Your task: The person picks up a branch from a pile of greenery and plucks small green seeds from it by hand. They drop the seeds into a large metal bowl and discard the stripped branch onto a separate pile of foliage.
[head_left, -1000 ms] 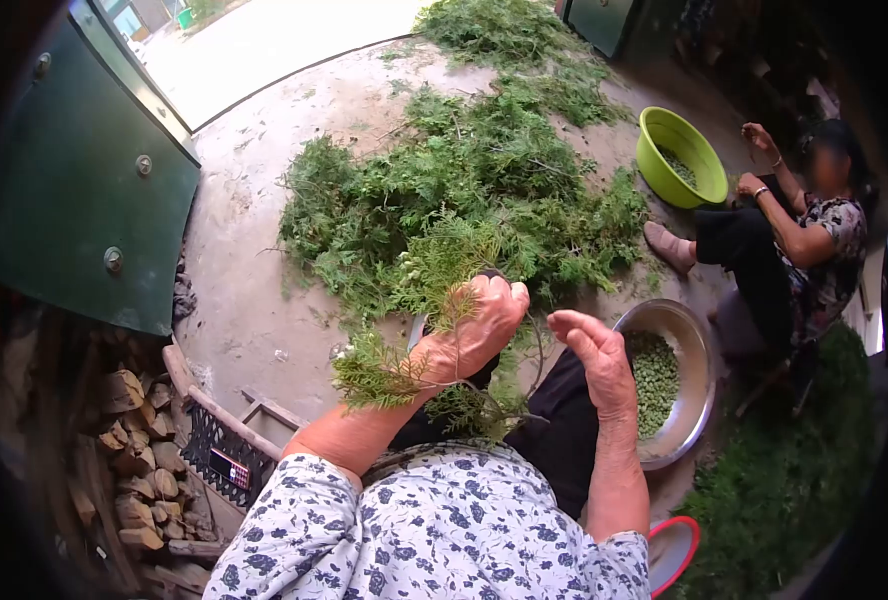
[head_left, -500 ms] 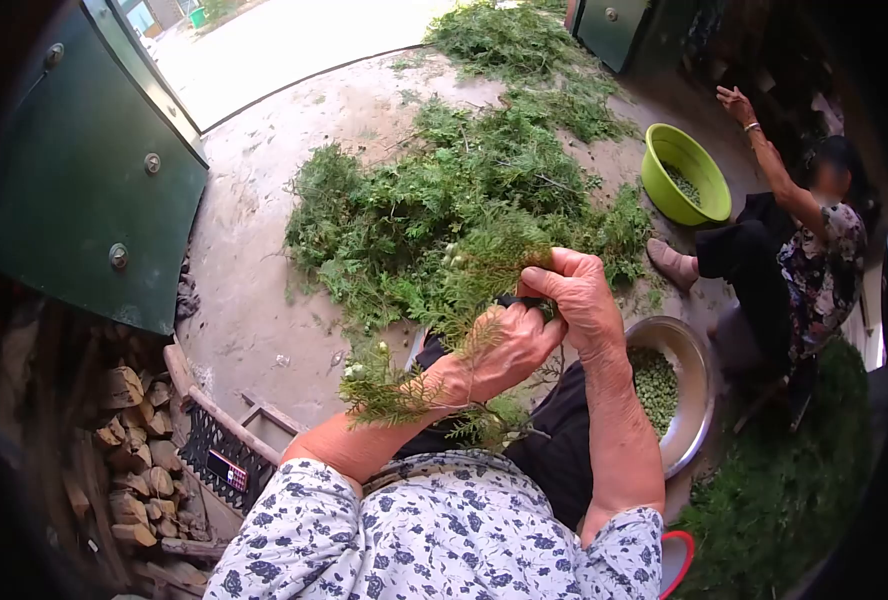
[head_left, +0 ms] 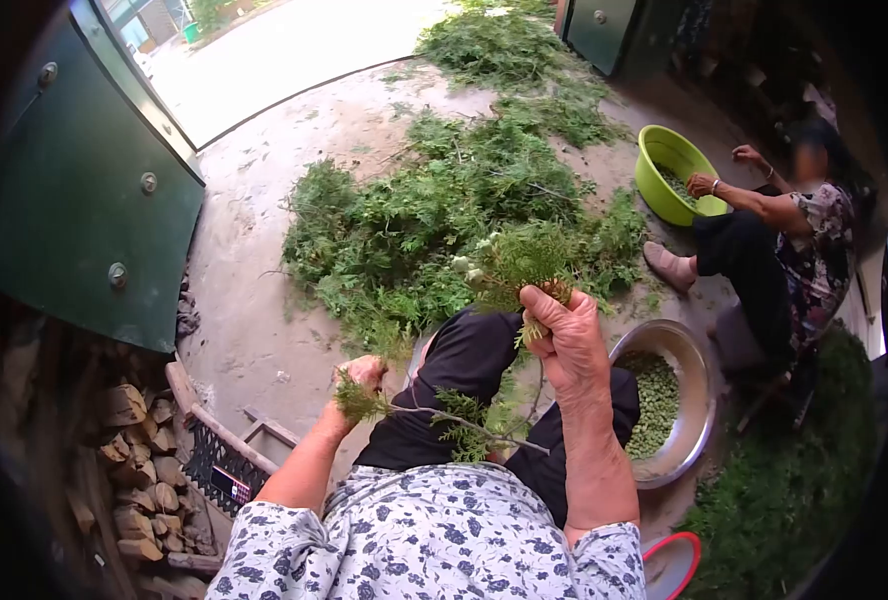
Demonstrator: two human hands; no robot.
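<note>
My right hand point(head_left: 572, 345) is closed round a leafy evergreen branch point(head_left: 519, 262), thumb pressed against the fingers. Pale green cones show at the left of its upper foliage. A thin woody stem runs below my hand and across my lap, with smaller sprigs on it. To the left, my left hand point(head_left: 364, 373) has its fingers curled in, and one sprig tip overlaps its wrist. Green foliage lies just past its fingers; I cannot tell what is in them. Beside my right forearm stands a metal basin point(head_left: 702, 400) holding many small green cones point(head_left: 654, 410).
Cut evergreen branches point(head_left: 434, 215) are heaped on the floor ahead. At right, a seated person point(head_left: 794, 220) reaches over a lime-green tub point(head_left: 654, 185). Split firewood point(head_left: 149, 480) and a wooden-framed seat point(head_left: 204, 420) with a phone point(head_left: 230, 485) are at left, below a green metal door point(head_left: 84, 190).
My left hand has moved away from the right, down and left. My right hand has shifted slightly down, still holding the branch. The other person's raised arm has come down to the tub.
</note>
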